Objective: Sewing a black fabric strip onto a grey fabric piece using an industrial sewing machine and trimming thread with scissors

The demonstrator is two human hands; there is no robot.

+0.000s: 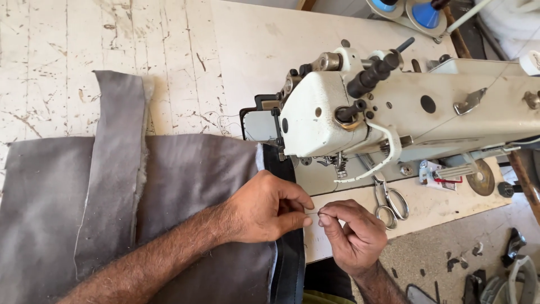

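Grey fabric [185, 169] lies spread over the worn white table [169, 50], with a folded strip [115, 146] crossing it and a dark edge [289, 253] hanging at the table's front. My left hand [264, 208] rests on the fabric near that dark edge, thumb and forefinger pinched. My right hand [351, 233] is just to its right, fingertips pinched too. A thin thread [313, 213] runs between the two hands. Both hands sit in front of the needle area [339, 163] of a white sewing machine [405, 112].
Small scissors [388, 200] lie on the machine bed right of my hands. Blue thread cones [424, 14] stand at the back right. The floor at the lower right holds scraps and a grey object [514, 276]. A red-and-white part [436, 174] sits under the machine arm.
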